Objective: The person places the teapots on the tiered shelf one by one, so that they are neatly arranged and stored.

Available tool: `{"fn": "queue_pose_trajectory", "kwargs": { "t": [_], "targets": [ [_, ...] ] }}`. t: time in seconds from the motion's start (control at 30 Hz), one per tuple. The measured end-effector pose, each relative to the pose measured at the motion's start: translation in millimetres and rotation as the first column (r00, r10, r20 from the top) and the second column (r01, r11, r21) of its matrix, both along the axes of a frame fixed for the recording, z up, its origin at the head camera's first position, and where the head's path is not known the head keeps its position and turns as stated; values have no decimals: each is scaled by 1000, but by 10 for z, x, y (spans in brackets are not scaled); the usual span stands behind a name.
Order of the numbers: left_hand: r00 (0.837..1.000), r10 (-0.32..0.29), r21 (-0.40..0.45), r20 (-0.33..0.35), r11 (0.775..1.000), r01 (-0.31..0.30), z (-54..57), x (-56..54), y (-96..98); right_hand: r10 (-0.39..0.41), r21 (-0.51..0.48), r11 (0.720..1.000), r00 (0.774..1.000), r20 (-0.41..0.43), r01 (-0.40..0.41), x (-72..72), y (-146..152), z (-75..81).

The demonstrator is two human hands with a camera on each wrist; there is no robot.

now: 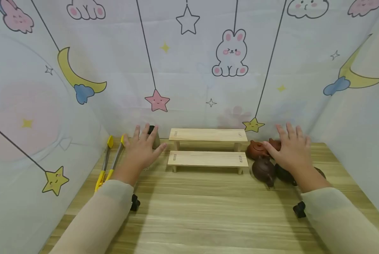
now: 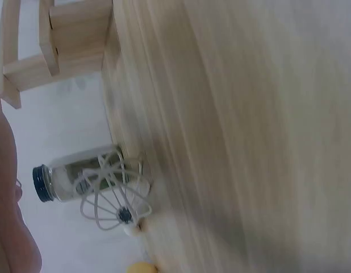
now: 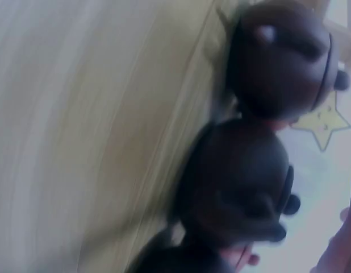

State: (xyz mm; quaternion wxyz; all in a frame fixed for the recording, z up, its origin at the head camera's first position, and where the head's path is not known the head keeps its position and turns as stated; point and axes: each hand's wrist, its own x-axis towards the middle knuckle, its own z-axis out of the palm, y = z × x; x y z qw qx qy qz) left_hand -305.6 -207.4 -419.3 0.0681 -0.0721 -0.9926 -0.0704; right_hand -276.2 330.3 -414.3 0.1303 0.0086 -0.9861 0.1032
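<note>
My left hand (image 1: 140, 150) hovers with its fingers spread, holding nothing. Behind it stands a glass jar (image 2: 79, 173) with a black lid, partly hidden by the hand in the head view. A pale wire whisk (image 2: 116, 190) is in front of that jar in the left wrist view. Over on the right, my right hand (image 1: 291, 150) is also spread and holds nothing. Beneath and around it several small teapots crowd together: a reddish-brown teapot (image 1: 256, 150), a dark brown teapot (image 1: 263, 169) and a black teapot (image 3: 235, 176) among them.
Two-level wooden stands (image 1: 207, 158) sit centrally at the back of the wooden table (image 1: 189, 211). Tongs (image 1: 114, 162) with yellow ends and handles lie at the left. A white printed curtain (image 1: 189, 70) encloses the back and both sides.
</note>
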Motion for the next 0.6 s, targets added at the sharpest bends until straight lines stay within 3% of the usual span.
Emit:
{"fn": "queue_pose_trajectory", "kwargs": {
  "t": [0.13,0.27,0.43,0.6],
  "targets": [
    [999,-39,78,-25,996,41,2,70,88,1,-15,1000,1000,-13,-1,18,154,17],
    [995,-82,258,-65,961,96,-36,141,198,-1,-27,1000,999,-41,0,98,288,40],
    [989,-141,483,-47,863,146,-92,235,301,-21,-40,999,998,-57,18,271,440,37],
    [984,-174,681,41,725,100,-157,260,366,-33,-82,996,997,-68,27,438,573,3]
  ]
}}
